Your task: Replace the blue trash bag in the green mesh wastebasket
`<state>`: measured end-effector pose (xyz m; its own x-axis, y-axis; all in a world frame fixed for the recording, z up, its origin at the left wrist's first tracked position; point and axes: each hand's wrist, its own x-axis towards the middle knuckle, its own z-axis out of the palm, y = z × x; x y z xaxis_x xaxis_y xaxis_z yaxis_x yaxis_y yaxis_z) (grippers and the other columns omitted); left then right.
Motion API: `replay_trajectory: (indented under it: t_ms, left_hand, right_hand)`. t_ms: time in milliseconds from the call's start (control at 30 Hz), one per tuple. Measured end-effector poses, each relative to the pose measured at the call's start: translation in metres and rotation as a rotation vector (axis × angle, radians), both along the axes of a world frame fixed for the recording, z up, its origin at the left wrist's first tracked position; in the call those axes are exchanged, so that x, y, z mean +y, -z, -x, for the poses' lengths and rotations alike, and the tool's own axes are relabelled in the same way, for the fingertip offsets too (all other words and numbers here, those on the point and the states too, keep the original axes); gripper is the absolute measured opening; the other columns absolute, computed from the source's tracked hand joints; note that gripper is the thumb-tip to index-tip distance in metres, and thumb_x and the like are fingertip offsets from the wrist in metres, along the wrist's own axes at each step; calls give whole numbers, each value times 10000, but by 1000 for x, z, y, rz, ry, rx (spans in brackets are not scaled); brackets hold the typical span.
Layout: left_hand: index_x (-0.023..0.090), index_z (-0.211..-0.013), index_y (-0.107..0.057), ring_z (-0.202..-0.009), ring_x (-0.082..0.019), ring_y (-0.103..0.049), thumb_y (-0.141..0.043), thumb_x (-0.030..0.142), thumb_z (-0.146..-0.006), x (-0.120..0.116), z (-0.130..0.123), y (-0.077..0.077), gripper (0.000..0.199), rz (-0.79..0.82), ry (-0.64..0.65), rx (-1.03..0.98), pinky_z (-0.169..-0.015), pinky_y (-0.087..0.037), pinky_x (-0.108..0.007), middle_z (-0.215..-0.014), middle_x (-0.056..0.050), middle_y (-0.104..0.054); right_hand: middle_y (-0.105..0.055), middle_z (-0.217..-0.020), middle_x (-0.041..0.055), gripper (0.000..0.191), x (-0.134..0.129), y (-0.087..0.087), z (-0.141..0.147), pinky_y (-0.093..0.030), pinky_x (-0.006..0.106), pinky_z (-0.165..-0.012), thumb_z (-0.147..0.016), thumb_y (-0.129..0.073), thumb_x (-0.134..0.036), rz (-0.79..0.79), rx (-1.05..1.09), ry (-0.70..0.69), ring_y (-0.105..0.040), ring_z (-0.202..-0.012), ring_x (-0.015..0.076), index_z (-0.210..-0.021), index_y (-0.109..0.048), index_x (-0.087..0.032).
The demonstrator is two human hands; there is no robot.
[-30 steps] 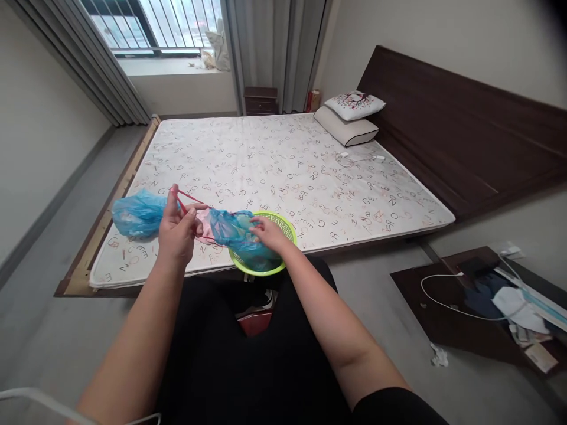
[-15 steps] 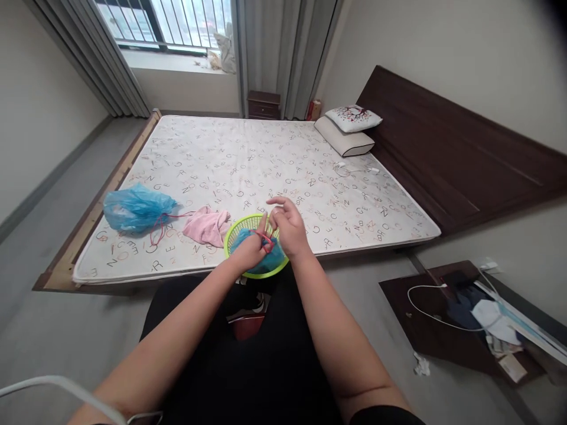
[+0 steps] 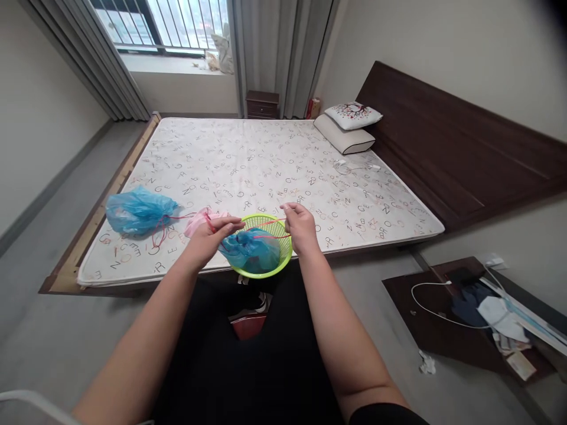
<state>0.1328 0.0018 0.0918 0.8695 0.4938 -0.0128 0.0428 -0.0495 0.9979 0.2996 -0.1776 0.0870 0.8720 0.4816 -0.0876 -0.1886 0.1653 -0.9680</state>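
Note:
A light green plastic basket (image 3: 287, 251) sits at the mattress edge before me, holding a blue plastic bag (image 3: 261, 251) with red drawstrings (image 3: 272, 237). My right hand (image 3: 301, 229) is closed in a pinch on the drawstring at the basket's right. My left hand (image 3: 211, 239), at the left rim, has its fingers together and pointing right, with a red string looped over it. The string stretches between both hands above the bag. Behind my left hand lies a pink cloth (image 3: 199, 219), partly hidden. A second blue bag (image 3: 139, 211) with red strings rests farther left.
The basket stands by the bare mattress (image 3: 248, 159), which has a wooden headboard (image 3: 443, 147) at right. Two pillows (image 3: 349, 127) lie near it. A dark low table (image 3: 429, 319) with a white cable and cloths is at lower right. Crumpled tissue (image 3: 426, 362) lies on the floor.
My hands have moved apart, the left to the left and the right slightly right. The red drawstring is now stretched between them, and the blue bag in the basket shows more fully.

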Motion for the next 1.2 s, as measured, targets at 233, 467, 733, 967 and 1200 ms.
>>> replay_trajectory:
  t_ms: [233,467,733,967,1200]
  left_hand:
    - [180,-867,-705,-536,-153,-569,-645,479,-903,27,21,-28,307,-458,-231,195,-536,-417,-261,-675,-25,-679]
    - [209,-733,-647,-611,-155,-505,-576,340,-931,-16,9,-46,248,-904,156,-11,-592,-376,-285,-654,-4,-595]
    - [219,-963,-634,-1076,-226,-621,-734,393,-844,-33,6,7,233,-424,-158,-324,-933,-509,-375,-1118,-86,-650]
    - [229,-1225,-605,-701,-170,-629,-700,417,-874,-46,-5,36,410,-165,266,9,-670,-502,-284,-755,6,-655]
    - [216,-984,-754,-968,-233,-641,-587,395,-945,-48,-9,35,247,-563,150,-20,-923,-499,-395,-976,-72,-700]
  right_hand:
    - [-352,-591,-86,343,-17,-16,-3,-328,242,-549,-850,-651,-419,133,-257,96,-327,-534,97,-1137,-633,-232]
    - [-637,-754,-33,417,13,-39,48,-380,266,-675,-845,-631,-239,356,-726,-616,-518,-667,134,-1253,-658,-324]
    - [-653,-748,-14,198,15,-21,52,-374,254,-651,-932,-562,-359,340,-638,-436,-541,-678,129,-921,-719,-239]
    - [-566,-716,-18,207,3,-42,20,-354,228,-572,-898,-592,-387,27,-366,-223,-460,-601,96,-808,-648,-209]
    - [-293,-546,-90,314,-1,-43,3,-179,187,-450,-852,-665,-498,-92,-24,-289,-234,-466,51,-813,-612,-191]
